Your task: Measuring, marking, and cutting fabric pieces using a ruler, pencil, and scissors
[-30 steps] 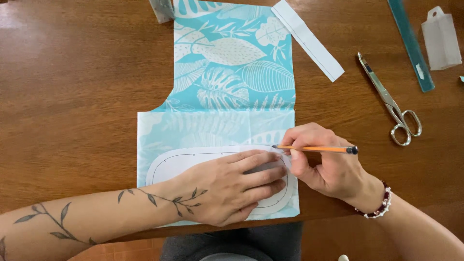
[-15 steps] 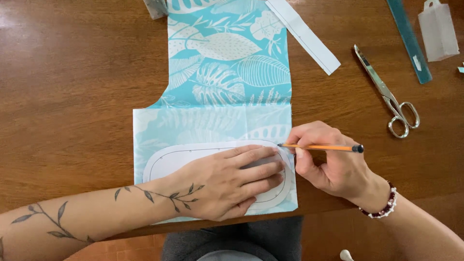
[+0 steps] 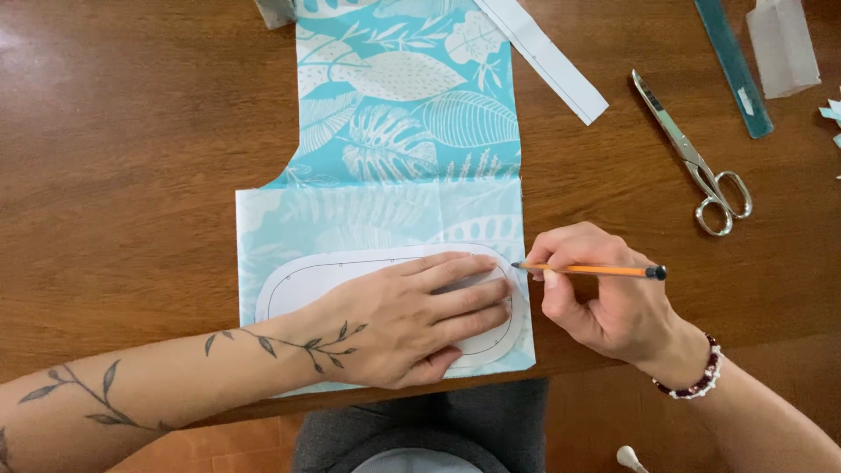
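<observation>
Wooden table [image 3: 131,175] carries a turquoise leaf-print fabric [image 3: 403,131] whose pale lower part lies under the left hand [image 3: 403,320], fingers flat, together and pressing a white oval paper pattern [image 3: 298,280]. Just beyond those fingertips, the right hand [image 3: 604,298] pinches an orange pencil [image 3: 587,270], tip at the pattern's right edge. Silver scissors [image 3: 696,162] lie well beyond the right knuckles.

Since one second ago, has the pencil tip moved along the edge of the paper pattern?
Cannot tell. The pencil tip sits at the right edge of the oval paper pattern as before; it shifts with the scissors, so the camera moved.
</observation>
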